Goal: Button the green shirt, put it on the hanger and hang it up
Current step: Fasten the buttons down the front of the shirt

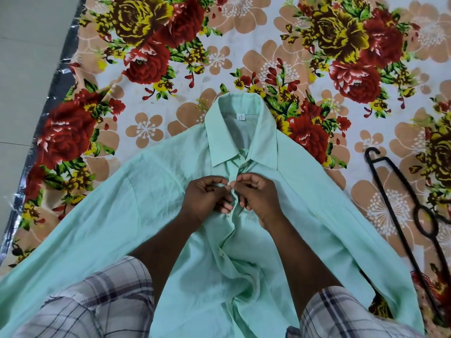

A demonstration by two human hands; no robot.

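Observation:
The pale green shirt lies face up on a floral sheet, collar away from me and sleeves spread to both sides. My left hand and my right hand meet at the placket just below the collar. Each hand pinches one front edge of the shirt between thumb and fingers. A small button shows between the fingertips. Lower down the front edges gape apart, with one loose button visible. A black plastic hanger lies flat on the sheet to the right of the shirt, hook pointing away.
The floral sheet covers the surface around the shirt. Its left edge ends at a dark shiny strip, with pale floor beyond. My knees in checked shorts are at the bottom of the view.

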